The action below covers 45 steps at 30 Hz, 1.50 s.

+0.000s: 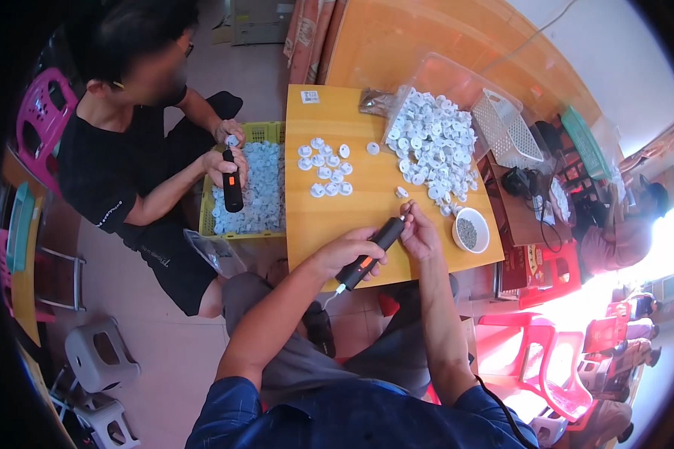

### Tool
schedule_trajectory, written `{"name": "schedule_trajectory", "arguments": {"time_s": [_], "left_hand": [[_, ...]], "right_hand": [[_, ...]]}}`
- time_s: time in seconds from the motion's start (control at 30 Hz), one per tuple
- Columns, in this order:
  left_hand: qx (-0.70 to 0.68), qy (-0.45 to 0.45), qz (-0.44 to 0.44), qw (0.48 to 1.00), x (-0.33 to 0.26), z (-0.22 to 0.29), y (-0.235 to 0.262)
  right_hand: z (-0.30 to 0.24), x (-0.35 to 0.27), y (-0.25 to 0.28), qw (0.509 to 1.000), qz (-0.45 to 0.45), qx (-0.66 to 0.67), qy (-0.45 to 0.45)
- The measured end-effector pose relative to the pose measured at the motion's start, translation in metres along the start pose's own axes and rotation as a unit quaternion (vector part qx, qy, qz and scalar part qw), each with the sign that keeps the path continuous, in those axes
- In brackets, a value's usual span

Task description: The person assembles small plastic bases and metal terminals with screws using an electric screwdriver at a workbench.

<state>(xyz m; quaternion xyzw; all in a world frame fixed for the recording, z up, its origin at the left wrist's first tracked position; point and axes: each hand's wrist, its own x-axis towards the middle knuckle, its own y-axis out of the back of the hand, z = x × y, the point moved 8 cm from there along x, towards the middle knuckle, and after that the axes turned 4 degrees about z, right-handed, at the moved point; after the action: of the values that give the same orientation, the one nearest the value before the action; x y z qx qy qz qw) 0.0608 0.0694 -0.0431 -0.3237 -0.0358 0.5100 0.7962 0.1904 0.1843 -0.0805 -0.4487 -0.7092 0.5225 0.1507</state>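
My left hand [348,253] is wrapped round a black electric screwdriver [386,233] with an orange switch and a pale cable at its rear end. The driver's tip points up and to the right, meeting the fingers of my right hand [421,236]. Those fingers are pinched at the tip; whatever lies between them is too small to make out. Just beyond is a single white round plastic part [402,192]. A white bowl [482,242] of small grey metal pieces stands to the right of my right hand.
Several white parts [324,170] lie grouped on the yellow table [329,247]; a big heap [434,142] spills from a clear container [445,66]. At left, a co-worker [138,150] holds another black screwdriver [233,196] over a yellow crate [206,213] of parts. A white basket [505,131] stands right.
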Motion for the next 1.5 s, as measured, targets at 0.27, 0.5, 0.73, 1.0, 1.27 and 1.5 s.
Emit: {"name": "schedule_trajectory", "arguments": {"time_s": [0.27, 0.5, 0.73, 1.0, 1.27, 1.5], "left_hand": [[0.042, 0.002, -0.01, 0.999, 0.001, -0.002, 0.001], [0.23, -0.079, 0.079, 0.967, 0.002, -0.004, 0.005], [0.253, -0.138, 0.115, 0.951, -0.001, 0.001, 0.002], [0.015, -0.069, 0.023, 0.997, -0.007, 0.003, -0.014], [-0.098, -0.088, 0.025, 0.991, -0.01, 0.006, -0.016], [-0.001, -0.199, 0.189, 0.962, -0.015, 0.028, 0.023]], "right_hand": [[-0.02, -0.007, -0.004, 0.985, -0.037, -0.168, -0.001], [-0.021, -0.011, 0.0, 0.969, 0.018, -0.246, -0.006], [-0.012, -0.011, -0.018, 0.99, -0.023, -0.141, -0.002], [-0.009, -0.007, -0.032, 0.993, -0.071, -0.094, -0.007], [-0.02, 0.024, -0.042, 0.997, -0.078, -0.004, 0.007], [-0.008, 0.04, -0.098, 0.934, 0.011, -0.245, 0.258]]}}
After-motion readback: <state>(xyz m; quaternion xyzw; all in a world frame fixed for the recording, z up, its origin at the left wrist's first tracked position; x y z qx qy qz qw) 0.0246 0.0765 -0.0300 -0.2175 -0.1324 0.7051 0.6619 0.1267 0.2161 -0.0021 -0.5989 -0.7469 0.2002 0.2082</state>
